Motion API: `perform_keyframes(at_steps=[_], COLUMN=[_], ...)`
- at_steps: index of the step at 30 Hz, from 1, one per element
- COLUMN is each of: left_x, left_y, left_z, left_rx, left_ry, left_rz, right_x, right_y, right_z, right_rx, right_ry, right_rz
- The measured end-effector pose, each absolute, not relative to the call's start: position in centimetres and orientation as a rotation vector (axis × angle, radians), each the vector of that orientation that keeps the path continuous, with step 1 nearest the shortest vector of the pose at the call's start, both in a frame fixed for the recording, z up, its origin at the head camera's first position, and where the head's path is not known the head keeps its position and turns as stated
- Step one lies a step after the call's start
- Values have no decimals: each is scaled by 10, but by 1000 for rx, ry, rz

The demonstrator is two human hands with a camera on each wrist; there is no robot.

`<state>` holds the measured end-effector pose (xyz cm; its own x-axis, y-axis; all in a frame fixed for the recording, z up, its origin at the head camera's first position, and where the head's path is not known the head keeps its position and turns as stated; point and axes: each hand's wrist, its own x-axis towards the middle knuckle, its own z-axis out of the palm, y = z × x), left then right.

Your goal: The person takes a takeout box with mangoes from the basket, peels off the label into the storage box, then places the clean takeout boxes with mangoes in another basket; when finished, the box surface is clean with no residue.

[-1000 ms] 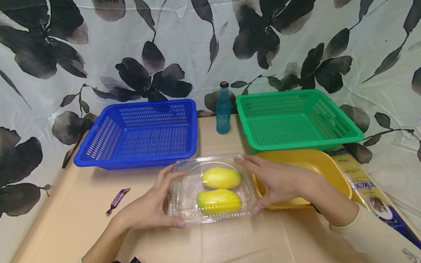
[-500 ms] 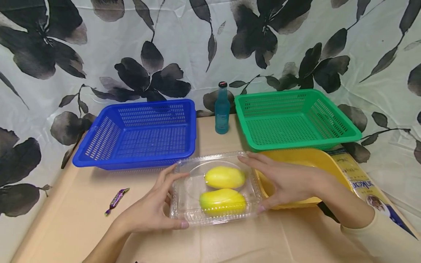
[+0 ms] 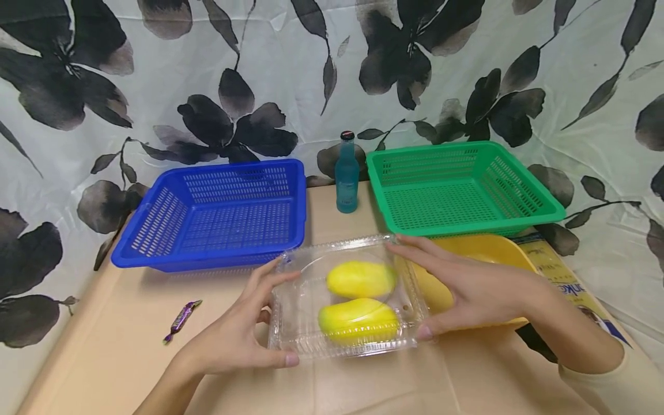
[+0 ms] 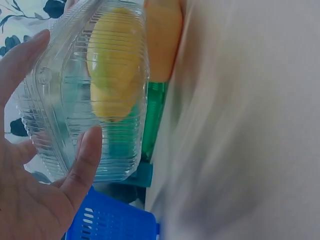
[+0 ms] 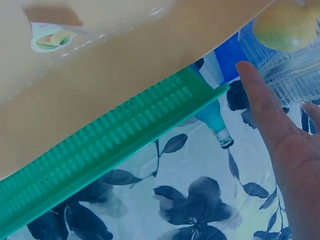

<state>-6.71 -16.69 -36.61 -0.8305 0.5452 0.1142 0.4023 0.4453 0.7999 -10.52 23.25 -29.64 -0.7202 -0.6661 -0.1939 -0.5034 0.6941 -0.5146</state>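
Note:
A clear plastic clamshell container (image 3: 301, 311) holds two yellow-green mangoes (image 3: 358, 320). Its left side is gripped by my left hand (image 3: 238, 328), thumb at the front corner and fingers toward the back. My right hand (image 3: 467, 282) grips the opposite side, its thumb on the front right corner and fingers along the back edge. The left wrist view shows the container (image 4: 107, 145) with its mangoes (image 4: 115, 60) held by the left hand (image 4: 45, 185). In the right wrist view the right hand (image 5: 285, 135) reaches to the container's ribbed side (image 5: 295, 75).
A yellow basin (image 3: 482, 248) sits partly behind my right hand. Farther back stand a blue basket (image 3: 207, 230), a blue bottle (image 3: 347, 178) and a green basket (image 3: 461, 190). A purple-wrapped candy (image 3: 183, 321) lies at left. A yellow-and-blue package (image 3: 562, 276) lies at right.
The container has shifted slightly right and widened in view, its right side now overlapping the yellow basin more. My right hand moved right with it; my left hand stayed nearly in place.

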Motion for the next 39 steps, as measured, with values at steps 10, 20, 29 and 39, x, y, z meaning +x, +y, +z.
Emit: perform_keyframes(at_steps=[10,20,29,39], left_x=[-70,-100,-136,-166], left_y=[-153,-129,-110,-95], left_z=[-352,-340,-328,-321], left_rx=[871,952,1000,1007], left_ry=[2576,2574,2675,2660], left_rz=[1361,1435,1322,1298], right_x=[-102,-116,-137,-155], right_y=[248,265,278,293], right_z=[-285,-275,-269,-272], right_rx=[-998,-1035,-1016,-944], right_ry=[2555,2573,2670,2718], right_rz=[-873,-921,-919,-980])
